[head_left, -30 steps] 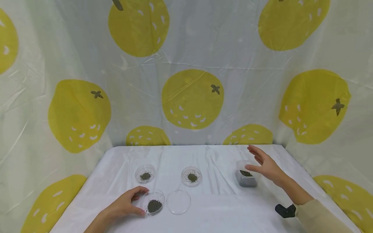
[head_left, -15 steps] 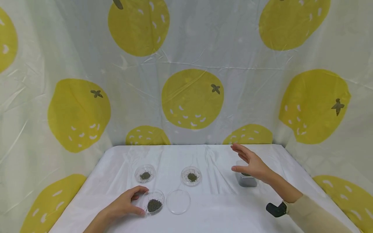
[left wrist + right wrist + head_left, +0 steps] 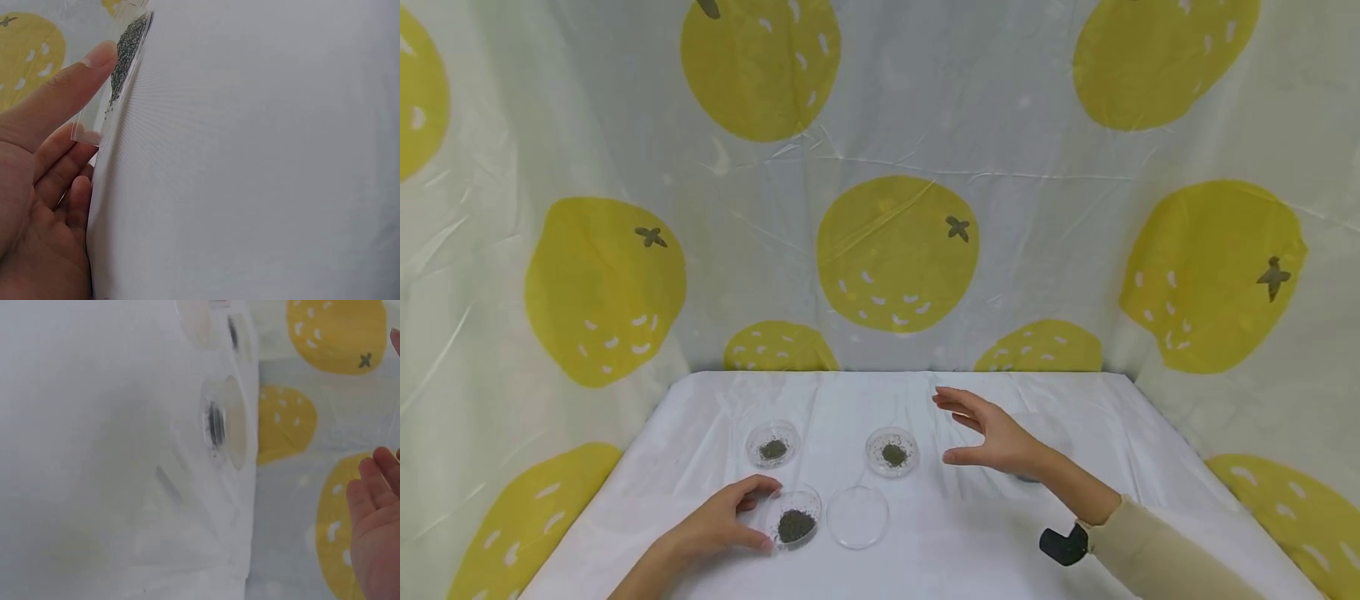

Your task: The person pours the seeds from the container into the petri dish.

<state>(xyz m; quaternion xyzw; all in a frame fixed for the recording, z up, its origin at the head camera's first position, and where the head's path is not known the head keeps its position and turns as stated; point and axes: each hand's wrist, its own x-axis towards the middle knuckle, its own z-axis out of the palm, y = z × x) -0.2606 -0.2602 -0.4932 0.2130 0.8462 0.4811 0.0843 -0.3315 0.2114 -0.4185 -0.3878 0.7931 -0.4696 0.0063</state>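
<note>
My left hand (image 3: 718, 521) grips the near petri dish (image 3: 801, 497) by its left side, thumb at the near edge and fingers at the far edge. Dark, fine granules (image 3: 795, 527) lie heaped in that dish; in the left wrist view the thumb (image 3: 97, 65) overlaps its clear wall. A clear round lid or dish (image 3: 857, 518) with nothing in it lies just right of it. My right hand (image 3: 996, 437) hovers above the table, fingers spread from the thumb, holding nothing. It is right of a petri dish (image 3: 892, 452) with a small dark heap.
Another petri dish (image 3: 772, 444) with dark granules stands at the back left. Behind my right hand and forearm, a translucent tub (image 3: 1051, 427) is mostly hidden. A white cloth covers the table (image 3: 955, 558), and a lemon-print curtain (image 3: 895, 125) hangs at its back and sides.
My right hand has moved left from beside the tub toward the middle of the table, and now covers much of the tub. My left hand and its petri dish have stayed put.
</note>
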